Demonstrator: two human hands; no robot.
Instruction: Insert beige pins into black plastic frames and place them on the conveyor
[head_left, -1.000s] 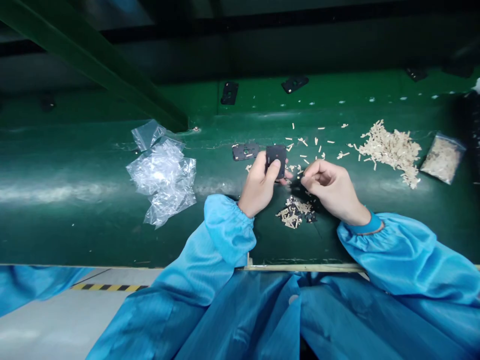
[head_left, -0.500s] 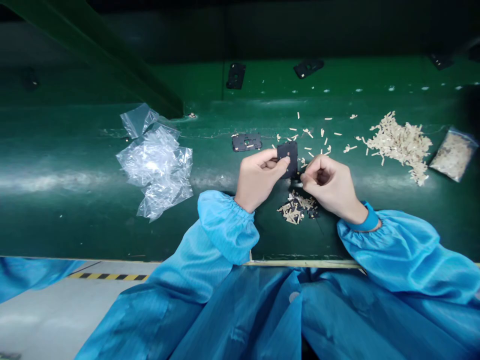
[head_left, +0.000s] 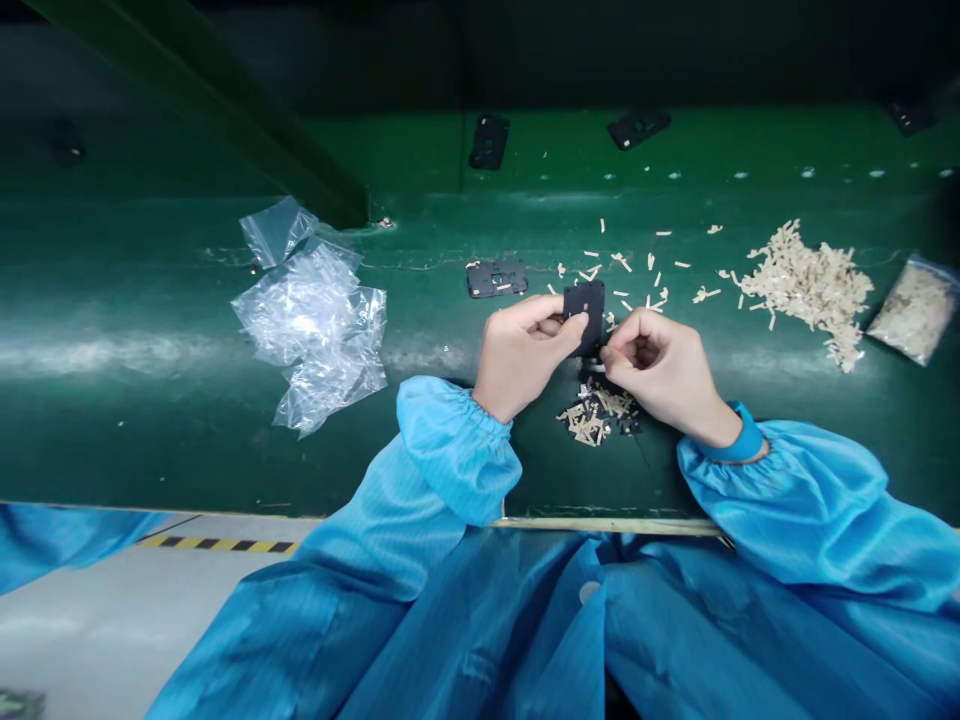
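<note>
My left hand (head_left: 517, 352) is closed on a flat black plastic plate (head_left: 585, 312), held tilted up between thumb and fingers. Close to the plate's lower right corner, my right hand (head_left: 660, 365) is pinched; whatever is between its fingertips is too small to make out. Below the hands lies a small heap of beige strips and dark bits (head_left: 596, 415). Another black plastic part (head_left: 496, 279), with cutouts, rests on the green table just beyond my left hand. Loose beige strips (head_left: 621, 262) are scattered behind the plate.
Clear plastic bags (head_left: 311, 320) are piled at the left. To the right are a large heap of beige strips (head_left: 810, 285) and a filled clear bag (head_left: 915, 308). Black parts (head_left: 489, 142) lie along the back strip. A green beam (head_left: 247, 120) slants down at the left rear. Another blue sleeve (head_left: 67, 545) shows at lower left.
The black parts on the back strip have shifted rightward. Both hands keep nearly the same pose, with the plate still in my left hand. The view has moved slightly.
</note>
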